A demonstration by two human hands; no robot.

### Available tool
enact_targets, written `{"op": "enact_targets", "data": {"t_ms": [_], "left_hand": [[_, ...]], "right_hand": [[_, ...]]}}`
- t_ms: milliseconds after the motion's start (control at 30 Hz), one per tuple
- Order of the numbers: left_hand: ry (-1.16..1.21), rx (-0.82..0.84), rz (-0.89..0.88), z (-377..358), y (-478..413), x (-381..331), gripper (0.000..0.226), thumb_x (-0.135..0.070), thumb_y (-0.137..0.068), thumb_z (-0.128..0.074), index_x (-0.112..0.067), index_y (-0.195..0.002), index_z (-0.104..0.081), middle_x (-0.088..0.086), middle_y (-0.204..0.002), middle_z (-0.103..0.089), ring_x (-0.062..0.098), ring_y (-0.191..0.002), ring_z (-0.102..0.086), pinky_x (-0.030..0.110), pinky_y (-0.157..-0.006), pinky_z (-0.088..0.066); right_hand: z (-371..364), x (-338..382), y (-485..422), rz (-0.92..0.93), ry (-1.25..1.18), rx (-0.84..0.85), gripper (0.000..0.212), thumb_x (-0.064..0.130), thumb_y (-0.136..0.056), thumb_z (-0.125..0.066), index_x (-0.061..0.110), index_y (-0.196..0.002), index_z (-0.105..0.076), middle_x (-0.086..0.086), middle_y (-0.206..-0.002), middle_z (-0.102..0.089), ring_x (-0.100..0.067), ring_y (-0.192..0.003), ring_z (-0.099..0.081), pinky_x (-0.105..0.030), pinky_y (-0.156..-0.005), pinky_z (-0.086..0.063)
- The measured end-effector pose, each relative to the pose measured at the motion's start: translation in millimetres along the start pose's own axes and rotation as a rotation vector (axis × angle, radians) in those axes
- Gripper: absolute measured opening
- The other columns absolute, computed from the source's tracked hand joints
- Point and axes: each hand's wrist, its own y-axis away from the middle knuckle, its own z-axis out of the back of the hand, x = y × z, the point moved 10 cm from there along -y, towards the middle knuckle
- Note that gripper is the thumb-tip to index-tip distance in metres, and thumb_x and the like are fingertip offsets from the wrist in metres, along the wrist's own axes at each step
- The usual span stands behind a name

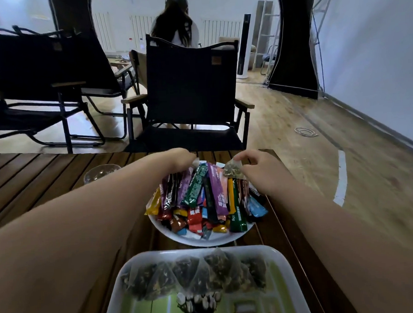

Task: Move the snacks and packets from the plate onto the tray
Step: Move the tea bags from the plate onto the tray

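A white plate (219, 238) sits mid-table, heaped with several colourful stick packets (202, 194) and small wrapped snacks. Closer to me lies a white tray (277, 255) with a green printed base, holding a row of several pyramid tea bags (195, 274). My right hand (261, 170) hovers over the plate's far right side, its fingers pinching a pyramid tea bag (233, 170). My left hand (179, 157) reaches to the plate's far edge with fingers curled around something small and pale; what it is I cannot tell.
The dark slatted wooden table (46, 179) carries a clear glass dish (98, 172) left of the plate. Black folding chairs (190, 97) stand just beyond the table's far edge. A person stands farther back. Wooden floor stretches to the right.
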Motion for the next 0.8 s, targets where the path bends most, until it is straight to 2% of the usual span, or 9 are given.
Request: {"op": "enact_targets", "data": {"t_ms": [100, 233, 300, 400, 500, 567, 667, 733, 800], "left_hand": [[-0.013, 0.019, 0.0, 0.3, -10.2, 9.2, 0.027, -0.019, -0.106, -0.041, -0.006, -0.112, -0.064, 0.008, -0.103, -0.062, 0.023, -0.096, -0.058, 0.034, -0.083, -0.041], [0.145, -0.11, -0.001, 14.3, -14.1, 17.7, 0.028, -0.015, -0.104, -0.047, -0.006, -0.117, -0.07, 0.008, -0.114, -0.067, 0.024, -0.108, -0.063, 0.033, -0.086, -0.048], [0.299, -0.253, -0.019, 29.0, -3.0, 19.4, 0.025, -0.02, -0.102, -0.054, -0.012, -0.114, -0.073, 0.005, -0.106, -0.07, 0.019, -0.095, -0.062, 0.03, -0.072, -0.049], [0.416, -0.375, -0.12, 50.2, 25.4, 12.4, 0.015, -0.019, -0.099, -0.062, -0.02, -0.103, -0.077, -0.001, -0.092, -0.072, 0.006, -0.068, -0.063, 0.017, -0.052, -0.046], [0.454, -0.43, -0.225, 69.5, 66.3, -0.9, 0.012, -0.011, -0.093, -0.07, -0.019, -0.093, -0.079, -0.009, -0.083, -0.07, -0.004, -0.052, -0.061, 0.007, -0.042, -0.041], [0.433, -0.419, -0.26, 72.6, 92.2, -6.5, 0.012, -0.009, -0.091, -0.073, -0.018, -0.088, -0.08, -0.01, -0.082, -0.072, -0.006, -0.054, -0.062, 0.008, -0.045, -0.043], [0.354, -0.365, -0.242, 61.0, 119.3, -9.5, 0.014, -0.013, -0.094, -0.069, -0.024, -0.089, -0.077, -0.014, -0.088, -0.071, -0.001, -0.079, -0.066, 0.011, -0.06, -0.044], [0.343, -0.318, -0.194, 46.9, 126.1, -6.0, 0.016, -0.014, -0.096, -0.065, -0.027, -0.093, -0.074, -0.011, -0.096, -0.069, 0.006, -0.091, -0.065, 0.017, -0.062, -0.045], [0.353, -0.303, -0.132, 38.2, 126.4, 1.0, 0.015, -0.016, -0.098, -0.061, -0.026, -0.1, -0.072, -0.007, -0.104, -0.068, 0.01, -0.091, -0.064, 0.021, -0.061, -0.047]], "right_hand": [[-5.7, -8.0, -14.3, -0.016, 0.007, -0.007, 0.025, 0.024, -0.101, -0.053, 0.026, -0.121, -0.069, 0.011, -0.107, -0.056, 0.009, -0.079, -0.047, -0.005, -0.048, -0.039], [-2.5, -14.8, -9.9, -0.019, -0.088, -0.091, 0.026, 0.02, -0.1, -0.053, 0.023, -0.117, -0.073, 0.017, -0.099, -0.059, 0.01, -0.083, -0.051, -0.005, -0.057, -0.037], [11.2, -15.8, -0.6, -0.027, -0.158, -0.2, 0.025, 0.018, -0.099, -0.056, 0.02, -0.113, -0.076, 0.012, -0.104, -0.067, 0.009, -0.087, -0.054, -0.006, -0.061, -0.038], [33.5, -15.0, 24.0, -0.031, -0.238, -0.339, 0.017, 0.016, -0.096, -0.064, 0.02, -0.104, -0.079, 0.01, -0.1, -0.072, 0.007, -0.085, -0.06, 0.001, -0.056, -0.042], [41.0, -15.9, 57.3, -0.053, -0.267, -0.31, 0.019, 0.013, -0.094, -0.068, 0.03, -0.09, -0.075, 0.015, -0.092, -0.07, 0.006, -0.08, -0.062, 0.001, -0.054, -0.042], [40.8, -18.4, 81.8, -0.065, -0.247, -0.266, 0.024, 0.008, -0.092, -0.068, 0.03, -0.085, -0.073, 0.013, -0.085, -0.069, 0.01, -0.071, -0.063, -0.001, -0.052, -0.043], [38.5, -30.3, 116.8, -0.139, -0.222, -0.238, 0.021, 0.004, -0.092, -0.068, 0.024, -0.09, -0.074, 0.007, -0.082, -0.071, 0.006, -0.065, -0.064, -0.006, -0.05, -0.044], [37.6, -39.9, 137.0, -0.195, -0.23, -0.254, 0.018, 0.005, -0.093, -0.068, 0.022, -0.096, -0.072, 0.004, -0.084, -0.072, -0.005, -0.073, -0.067, -0.017, -0.058, -0.049], [35.2, -44.9, 148.7, -0.232, -0.28, -0.272, 0.019, 0.004, -0.092, -0.067, 0.019, -0.101, -0.071, 0.001, -0.086, -0.073, -0.017, -0.081, -0.07, -0.034, -0.071, -0.057]]}}
